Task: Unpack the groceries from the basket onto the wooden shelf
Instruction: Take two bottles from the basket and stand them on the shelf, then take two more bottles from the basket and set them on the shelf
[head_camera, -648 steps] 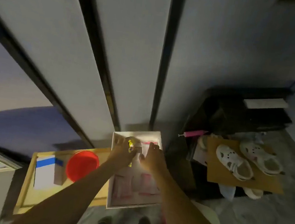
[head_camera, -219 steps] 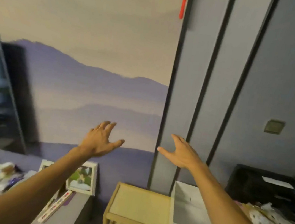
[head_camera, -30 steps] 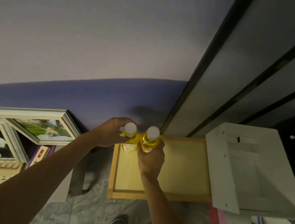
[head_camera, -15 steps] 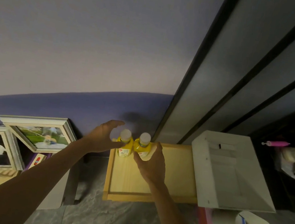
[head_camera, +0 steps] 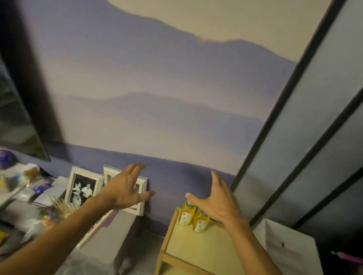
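Observation:
Two small yellow bottles (head_camera: 192, 217) stand side by side at the back left corner of the wooden shelf (head_camera: 207, 252), against the wall. My right hand (head_camera: 216, 202) hovers just above and behind them, fingers spread, holding nothing. My left hand (head_camera: 124, 191) is raised to the left of the shelf, in front of the picture frames, also spread and empty. A white box-like basket (head_camera: 287, 257) sits right of the shelf; its inside is hidden from here.
Picture frames (head_camera: 84, 188) lean on the wall on a grey stand left of the shelf. A cluttered surface with several small items (head_camera: 10, 185) fills the far left. Dark-edged grey panels (head_camera: 327, 132) rise on the right.
Both hands have let go of the two bottles and lifted off with fingers spread. The bottles stay on the shelf. My view has tilted up toward the wall.

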{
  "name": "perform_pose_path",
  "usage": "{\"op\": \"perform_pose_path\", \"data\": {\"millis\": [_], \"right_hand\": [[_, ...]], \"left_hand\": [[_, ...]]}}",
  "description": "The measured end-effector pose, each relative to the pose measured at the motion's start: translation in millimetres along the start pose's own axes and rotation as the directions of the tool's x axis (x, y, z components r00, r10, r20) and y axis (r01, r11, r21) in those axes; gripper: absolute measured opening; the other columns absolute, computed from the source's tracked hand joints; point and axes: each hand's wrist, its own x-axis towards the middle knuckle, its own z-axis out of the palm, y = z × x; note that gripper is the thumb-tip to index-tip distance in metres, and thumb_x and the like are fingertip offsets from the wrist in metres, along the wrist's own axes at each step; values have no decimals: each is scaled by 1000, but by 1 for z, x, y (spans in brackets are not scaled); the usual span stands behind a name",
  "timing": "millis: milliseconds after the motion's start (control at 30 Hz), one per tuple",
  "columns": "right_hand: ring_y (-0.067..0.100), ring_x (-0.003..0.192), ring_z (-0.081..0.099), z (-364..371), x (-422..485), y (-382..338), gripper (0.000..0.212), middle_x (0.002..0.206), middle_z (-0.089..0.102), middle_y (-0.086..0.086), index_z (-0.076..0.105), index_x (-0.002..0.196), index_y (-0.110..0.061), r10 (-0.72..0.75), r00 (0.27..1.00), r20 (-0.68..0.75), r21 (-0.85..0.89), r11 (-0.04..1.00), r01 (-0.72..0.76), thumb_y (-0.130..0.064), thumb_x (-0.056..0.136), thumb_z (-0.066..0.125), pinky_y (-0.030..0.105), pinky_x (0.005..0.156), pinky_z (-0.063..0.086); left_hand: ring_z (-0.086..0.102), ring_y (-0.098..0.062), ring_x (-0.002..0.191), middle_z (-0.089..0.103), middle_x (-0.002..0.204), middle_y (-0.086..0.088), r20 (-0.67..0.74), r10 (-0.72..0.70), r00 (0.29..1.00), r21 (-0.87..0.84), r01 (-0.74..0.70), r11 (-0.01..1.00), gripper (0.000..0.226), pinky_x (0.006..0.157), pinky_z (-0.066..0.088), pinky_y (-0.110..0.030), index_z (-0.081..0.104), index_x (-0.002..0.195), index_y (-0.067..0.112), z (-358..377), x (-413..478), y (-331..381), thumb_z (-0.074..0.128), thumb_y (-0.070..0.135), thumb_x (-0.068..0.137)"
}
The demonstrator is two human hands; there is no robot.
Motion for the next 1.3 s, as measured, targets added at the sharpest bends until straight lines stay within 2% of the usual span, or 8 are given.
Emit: {"op": "perform_pose_path", "data": {"millis": [167, 367, 500, 533, 667, 933, 1100, 1300], "right_hand": [[26, 161, 22, -3, -15, -92, 123, 177, 16, 6, 10, 170, -14, -228, 972, 53, 2, 974, 228, -81, 84, 67, 41, 126, 26], [29, 163, 16, 37, -48, -229, 122, 178, 10, 9, 6, 170, -13, -455, 871, 188, 39, 889, 456, -79, 86, 66, 46, 129, 24], [31, 160, 26, 87, -68, -316, 145, 176, 19, 10, 12, 169, -15, -574, 791, 211, 32, 813, 581, -109, 62, 41, 48, 125, 33], [31, 159, 27, 101, -73, -337, 145, 176, 18, 9, 12, 169, -16, -595, 768, 235, 23, 794, 608, -110, 61, 39, 49, 124, 35], [30, 158, 28, 154, -104, -424, 121, 176, 19, 7, 13, 169, -14, -674, 657, 338, 22, 704, 710, -83, 84, 63, 47, 122, 36], [33, 153, 36, 282, -136, -560, 125, 171, 30, 10, 20, 166, -18, -685, 571, 453, 20, 648, 761, -91, 74, 63, 52, 118, 42], [35, 156, 33, 341, -131, -598, 126, 174, 24, 11, 11, 169, -19, -623, 548, 558, 27, 674, 738, -86, 78, 67, 54, 120, 37], [34, 153, 39, 440, -74, -628, 130, 171, 32, 8, 17, 168, -23, -569, 545, 616, 64, 725, 685, -90, 69, 67, 52, 121, 40]], "left_hand": [[51, -28, 140, 29, 169, -2, -179, -163, 970, 55, 176, 983, 101, 115, 44, -51, 23, 162, 32, -70, -107, -33, 52, 86, 83], [46, -27, 142, 39, 164, -4, -353, -322, 879, 129, 386, 913, 101, 118, 39, -46, 34, 158, 28, -143, -240, -98, 40, 93, 82], [38, -26, 149, 30, 168, -3, -410, -449, 793, 104, 530, 841, 107, 121, 36, -49, 29, 161, 28, -180, -323, -144, 35, 96, 80], [35, -26, 152, 27, 170, -2, -421, -485, 767, 94, 568, 817, 110, 123, 34, -51, 26, 162, 28, -186, -343, -158, 33, 98, 78], [36, -27, 151, 26, 171, -1, -450, -600, 662, 39, 686, 727, 105, 121, 36, -52, 24, 163, 30, -207, -417, -213, 38, 95, 80], [41, -27, 148, 31, 168, -5, -410, -711, 571, -6, 778, 628, 102, 119, 38, -47, 27, 163, 27, -249, -499, -333, 46, 89, 84], [42, -27, 147, 31, 169, -4, -334, -746, 575, -26, 786, 617, 100, 118, 40, -48, 25, 162, 29, -242, -496, -401, 46, 89, 85], [49, -30, 140, 36, 165, -5, -215, -761, 612, 25, 782, 622, 104, 112, 46, -51, 29, 161, 28, -239, -438, -500, 39, 92, 79]]}}
